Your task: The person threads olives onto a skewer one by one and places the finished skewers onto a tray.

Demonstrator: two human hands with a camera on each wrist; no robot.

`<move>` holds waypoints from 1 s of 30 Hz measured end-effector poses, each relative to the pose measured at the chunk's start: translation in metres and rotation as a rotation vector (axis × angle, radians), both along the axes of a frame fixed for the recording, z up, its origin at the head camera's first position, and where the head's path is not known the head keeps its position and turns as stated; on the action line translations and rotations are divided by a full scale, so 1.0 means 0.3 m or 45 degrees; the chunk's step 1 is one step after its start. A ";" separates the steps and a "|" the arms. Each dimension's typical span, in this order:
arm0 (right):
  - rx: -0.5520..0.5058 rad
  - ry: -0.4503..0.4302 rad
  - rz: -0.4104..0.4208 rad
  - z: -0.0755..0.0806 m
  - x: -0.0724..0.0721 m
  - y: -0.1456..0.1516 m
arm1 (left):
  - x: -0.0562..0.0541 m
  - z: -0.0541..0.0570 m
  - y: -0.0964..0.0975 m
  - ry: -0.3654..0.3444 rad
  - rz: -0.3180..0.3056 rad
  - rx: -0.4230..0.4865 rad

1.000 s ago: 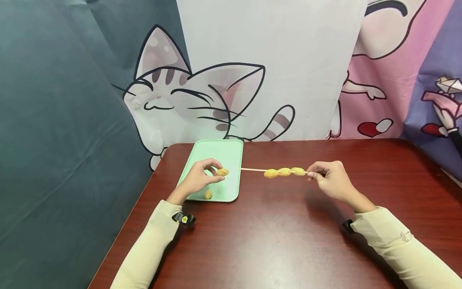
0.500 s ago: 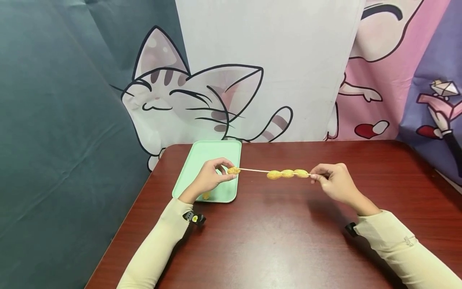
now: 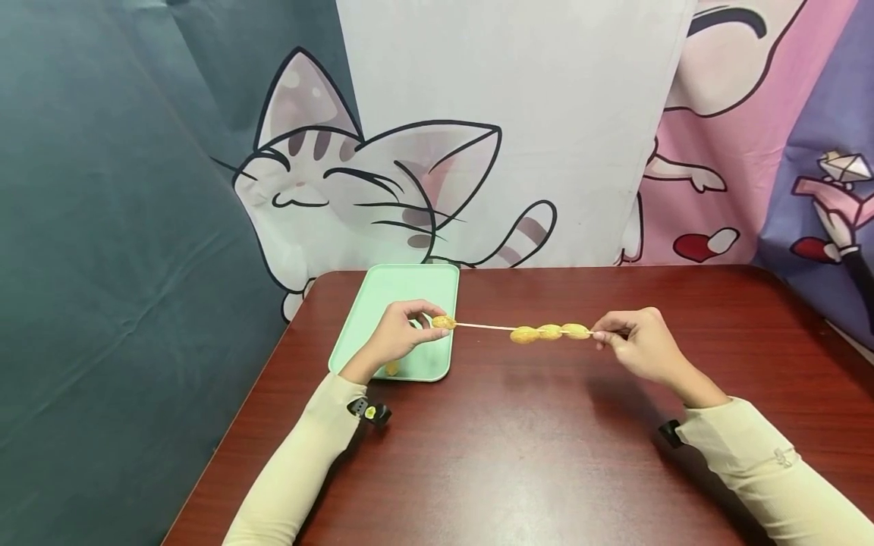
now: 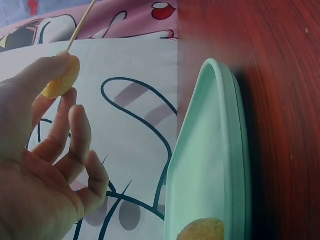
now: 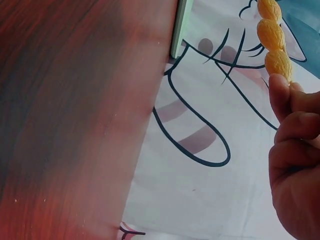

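Note:
My left hand [image 3: 397,334] pinches a yellow, wrinkled oval food piece [image 3: 444,322] between thumb and fingertips, over the right side of the green tray. The tip of a thin wooden skewer [image 3: 481,326] meets this piece, and in the left wrist view the skewer [image 4: 81,25] rises from its top. Three similar pieces [image 3: 550,332] sit threaded side by side toward the skewer's right end. Right there, my right hand [image 3: 645,345] pinches the skewer between thumb and fingers; in the right wrist view the threaded pieces [image 5: 271,34] stand just above the fingertips.
A light green rectangular tray [image 3: 403,280] lies at the table's back left. One loose yellow piece [image 3: 392,368] rests near its front edge, partly behind my left wrist. The brown wooden table [image 3: 519,455] ends at a cartoon-cat curtain [image 3: 580,136].
My left hand has moved right, bringing its yellow piece from short of the skewer tip to against it. The right hand with the skewer has drifted slightly right and down.

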State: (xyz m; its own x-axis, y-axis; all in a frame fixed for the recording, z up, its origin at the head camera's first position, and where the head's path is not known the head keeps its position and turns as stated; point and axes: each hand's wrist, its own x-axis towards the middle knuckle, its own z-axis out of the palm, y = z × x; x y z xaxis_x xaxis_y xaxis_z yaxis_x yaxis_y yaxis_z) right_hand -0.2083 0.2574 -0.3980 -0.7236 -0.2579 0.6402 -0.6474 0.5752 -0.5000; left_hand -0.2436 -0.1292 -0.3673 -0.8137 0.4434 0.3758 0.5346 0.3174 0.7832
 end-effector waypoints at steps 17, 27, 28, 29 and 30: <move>-0.025 -0.188 -0.012 -0.005 0.010 -0.008 | -0.019 -0.047 0.031 -0.124 -0.109 0.188; -0.058 -0.439 0.069 -0.017 0.007 -0.003 | -0.010 -0.064 0.054 -0.200 -0.115 0.267; -0.059 -0.457 0.074 -0.017 0.006 -0.001 | -0.008 -0.063 0.057 -0.198 -0.121 0.267; -0.063 -0.473 0.082 -0.017 0.005 0.000 | -0.006 -0.062 0.060 -0.197 -0.123 0.271; -0.064 -0.485 0.088 -0.018 0.004 0.002 | -0.004 -0.062 0.062 -0.194 -0.123 0.278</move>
